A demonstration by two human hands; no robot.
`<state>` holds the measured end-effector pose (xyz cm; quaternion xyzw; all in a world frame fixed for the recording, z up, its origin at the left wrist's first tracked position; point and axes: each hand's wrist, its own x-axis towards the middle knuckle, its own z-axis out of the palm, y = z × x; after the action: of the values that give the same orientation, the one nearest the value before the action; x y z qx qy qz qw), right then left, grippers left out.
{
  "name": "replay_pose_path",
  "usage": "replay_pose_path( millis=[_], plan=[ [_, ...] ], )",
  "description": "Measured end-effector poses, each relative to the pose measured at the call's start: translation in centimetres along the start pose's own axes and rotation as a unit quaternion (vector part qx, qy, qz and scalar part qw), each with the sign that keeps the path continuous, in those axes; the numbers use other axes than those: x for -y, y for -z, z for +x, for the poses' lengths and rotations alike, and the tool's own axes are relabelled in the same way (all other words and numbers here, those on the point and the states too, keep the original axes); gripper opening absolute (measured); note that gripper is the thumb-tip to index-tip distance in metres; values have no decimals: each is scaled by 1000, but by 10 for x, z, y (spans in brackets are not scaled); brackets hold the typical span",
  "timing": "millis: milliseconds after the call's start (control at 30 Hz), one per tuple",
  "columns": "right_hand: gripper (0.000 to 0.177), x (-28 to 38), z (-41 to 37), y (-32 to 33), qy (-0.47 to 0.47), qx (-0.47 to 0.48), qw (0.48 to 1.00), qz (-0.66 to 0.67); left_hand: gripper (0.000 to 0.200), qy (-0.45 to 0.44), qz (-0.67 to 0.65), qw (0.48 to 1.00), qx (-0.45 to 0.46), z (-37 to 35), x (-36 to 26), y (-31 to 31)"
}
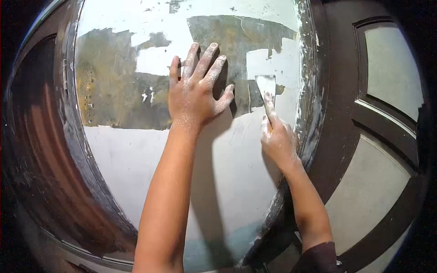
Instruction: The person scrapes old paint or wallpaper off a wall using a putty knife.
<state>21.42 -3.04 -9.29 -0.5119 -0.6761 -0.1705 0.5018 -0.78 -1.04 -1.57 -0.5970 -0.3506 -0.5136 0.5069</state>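
My left hand (193, 98) lies against the wall panel (132, 150) with its fingers spread, holding nothing. White dust covers its fingers and knuckles. To the right, my right hand (278, 136) is wrapped round the handle of a putty knife (266, 84), one finger stretched along the blade. The blade is flat, points upward and rests at the panel, with white material on it. Around both hands the panel shows white areas and bare grey-brown patches (109, 86) with ragged edges. Most of the knife's handle is hidden by my fingers.
A dark frame (318, 91) scuffed with white borders the panel on the right, beside a dark door with pale panels (368, 195). On the left stands a reddish-brown surface (41, 150) behind another worn frame strip (73, 109). A dark sleeve (318, 258) shows on my right arm.
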Motion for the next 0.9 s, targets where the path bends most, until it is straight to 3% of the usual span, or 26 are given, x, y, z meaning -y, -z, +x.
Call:
replay_pose_path(
  millis=[233,400,533,767,900],
  plan=[
    [64,3,40,5,30,-35,999,-21,63,-5,9,1000,7,1,2,0],
    [63,17,12,8,-19,30,999,-26,67,-29,43,998,46,-3,6,4],
    [61,10,49,12,41,-12,998,-45,68,-30,41,997,66,-2,5,2],
    [60,19,21,17,-12,38,999,-29,68,-24,38,997,56,-4,4,0],
    [55,16,44,16,24,-17,999,-41,68,-20,22,999,40,-4,3,-5]
  ],
)
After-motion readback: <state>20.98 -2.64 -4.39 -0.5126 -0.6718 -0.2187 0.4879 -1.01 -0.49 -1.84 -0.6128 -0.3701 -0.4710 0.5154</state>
